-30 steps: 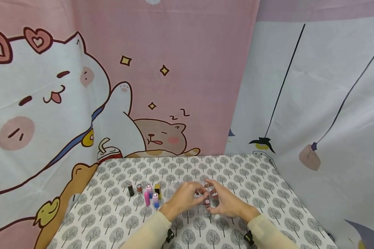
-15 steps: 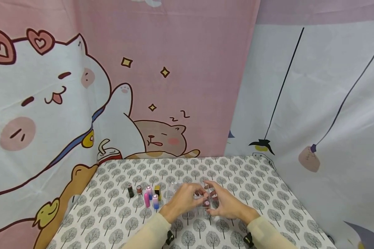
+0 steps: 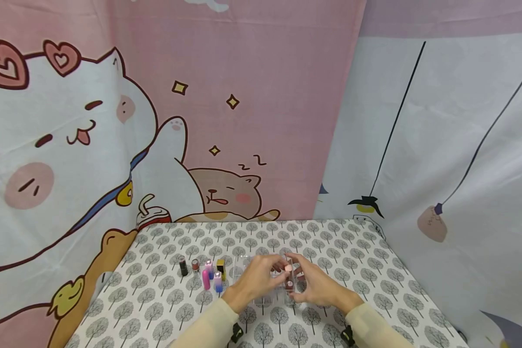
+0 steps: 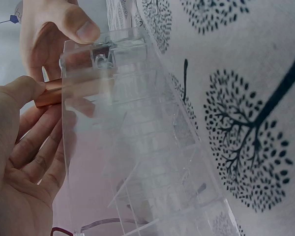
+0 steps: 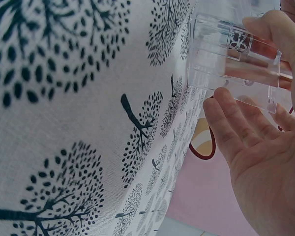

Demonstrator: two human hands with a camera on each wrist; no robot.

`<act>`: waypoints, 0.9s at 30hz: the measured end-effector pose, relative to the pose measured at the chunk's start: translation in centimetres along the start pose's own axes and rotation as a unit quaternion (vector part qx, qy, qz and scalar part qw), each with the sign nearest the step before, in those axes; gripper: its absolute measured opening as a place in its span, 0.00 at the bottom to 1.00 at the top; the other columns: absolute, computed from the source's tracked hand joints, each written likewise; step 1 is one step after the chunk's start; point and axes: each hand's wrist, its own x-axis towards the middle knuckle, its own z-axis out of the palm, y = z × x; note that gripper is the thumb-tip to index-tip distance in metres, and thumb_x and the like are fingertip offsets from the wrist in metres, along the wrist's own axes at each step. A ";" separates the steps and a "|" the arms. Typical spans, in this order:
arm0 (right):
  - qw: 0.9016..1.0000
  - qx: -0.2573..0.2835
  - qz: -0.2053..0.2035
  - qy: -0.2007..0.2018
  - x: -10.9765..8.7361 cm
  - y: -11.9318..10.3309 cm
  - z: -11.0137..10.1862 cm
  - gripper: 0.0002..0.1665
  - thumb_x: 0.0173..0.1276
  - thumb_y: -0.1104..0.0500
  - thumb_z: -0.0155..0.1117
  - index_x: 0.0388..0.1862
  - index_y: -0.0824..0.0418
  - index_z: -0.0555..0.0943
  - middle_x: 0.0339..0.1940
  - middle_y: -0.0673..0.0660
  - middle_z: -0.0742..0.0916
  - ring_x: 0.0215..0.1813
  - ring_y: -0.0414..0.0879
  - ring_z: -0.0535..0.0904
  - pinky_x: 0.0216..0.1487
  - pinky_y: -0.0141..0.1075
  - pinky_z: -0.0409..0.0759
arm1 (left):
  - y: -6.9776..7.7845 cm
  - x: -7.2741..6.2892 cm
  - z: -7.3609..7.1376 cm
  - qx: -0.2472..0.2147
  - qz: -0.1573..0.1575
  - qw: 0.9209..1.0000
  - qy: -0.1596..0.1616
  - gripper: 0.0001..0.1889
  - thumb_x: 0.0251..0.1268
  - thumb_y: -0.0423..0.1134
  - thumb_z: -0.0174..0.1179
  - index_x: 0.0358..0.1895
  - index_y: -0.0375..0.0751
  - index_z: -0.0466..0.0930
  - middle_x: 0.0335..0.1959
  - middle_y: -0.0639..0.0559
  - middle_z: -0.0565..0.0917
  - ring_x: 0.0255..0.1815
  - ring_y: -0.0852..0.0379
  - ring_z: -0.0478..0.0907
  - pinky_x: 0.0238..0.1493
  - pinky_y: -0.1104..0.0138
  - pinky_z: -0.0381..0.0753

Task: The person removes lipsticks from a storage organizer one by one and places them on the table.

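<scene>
A copper-coloured lipstick tube (image 4: 49,98) is pinched between the thumb and fingers of my left hand (image 3: 258,275). Its far part lies behind the clear wall of a plastic organizer (image 4: 137,108), inside a corner compartment. Beside it in the organizer is a reddish-brown lipstick (image 3: 289,285) with a monogram on its clear part, seen in the right wrist view. My right hand (image 3: 317,282) holds the organizer's right end, thumb at the near side and fingers at the far side. In the head view, the left hand covers much of the organizer's middle.
Left of the organizer stand a black tube (image 3: 183,266), a small red-brown bottle (image 3: 195,265), a bright pink tube (image 3: 206,279), two pink-and-blue tubes (image 3: 218,282) and a black-and-gold one (image 3: 221,268). Tree-patterned cloth (image 3: 165,299) covers the table; printed curtains (image 3: 261,96) hang behind.
The head view has shifted slightly. The pale end of the lipstick in my left fingers shows more clearly now; both hands stay almost in place.
</scene>
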 end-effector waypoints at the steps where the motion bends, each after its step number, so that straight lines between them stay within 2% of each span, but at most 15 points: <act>1: 1.000 0.001 0.000 0.000 0.0 0.0 0.0 0.72 0.62 0.55 0.93 0.97 0.53 0.57 0.87 0.58 0.79 0.71 0.51 0.88 0.68 0.46 0.96 | 0.0 0.0 -0.1 -0.002 0.004 1.000 0.003 0.10 0.81 0.39 0.76 0.58 0.44 0.93 0.50 0.49 0.98 0.47 0.62 0.95 0.53 0.69 0.99; 6: 1.000 0.004 0.000 0.001 0.1 0.1 0.0 0.72 0.63 0.55 0.93 0.97 0.53 0.57 0.88 0.58 0.78 0.71 0.51 0.88 0.68 0.43 0.96 | 0.2 0.0 -0.5 -0.005 0.026 0.999 0.018 0.10 0.80 0.37 0.76 0.58 0.40 0.93 0.50 0.47 0.99 0.47 0.60 0.96 0.52 0.66 1.00; 10: 1.000 0.004 0.000 -0.002 0.2 0.2 0.0 0.72 0.64 0.55 0.93 0.97 0.55 0.57 0.88 0.57 0.78 0.71 0.50 0.87 0.69 0.44 0.96 | 0.2 -0.1 -0.7 -0.005 0.028 0.999 0.020 0.11 0.80 0.37 0.76 0.59 0.39 0.92 0.51 0.46 0.98 0.48 0.57 0.96 0.53 0.67 0.99; 19: 1.000 0.003 0.007 -0.003 0.2 0.1 -0.1 0.72 0.63 0.53 0.93 0.97 0.53 0.57 0.79 0.56 0.84 0.69 0.49 0.87 0.67 0.46 0.96 | 0.5 -0.6 -1.9 -0.002 0.035 0.999 0.041 0.12 0.79 0.36 0.77 0.60 0.41 0.91 0.52 0.47 0.98 0.50 0.57 0.96 0.56 0.67 0.99; 22: 1.000 0.002 0.011 -0.004 0.2 0.1 0.0 0.72 0.63 0.53 0.93 0.97 0.50 0.57 0.80 0.57 0.83 0.69 0.48 0.87 0.66 0.45 0.96 | 0.7 -0.8 -2.4 -0.005 0.035 0.998 0.043 0.12 0.79 0.36 0.77 0.59 0.41 0.91 0.52 0.47 0.98 0.50 0.56 0.96 0.57 0.67 0.98; 27: 1.000 -0.004 0.013 0.001 0.1 0.0 0.0 0.72 0.63 0.54 0.94 0.97 0.51 0.57 0.84 0.60 0.81 0.70 0.49 0.87 0.66 0.44 0.96 | 0.6 -1.1 -3.1 -0.005 0.052 0.997 0.053 0.11 0.78 0.33 0.77 0.58 0.39 0.91 0.51 0.46 0.97 0.48 0.53 0.97 0.56 0.66 0.99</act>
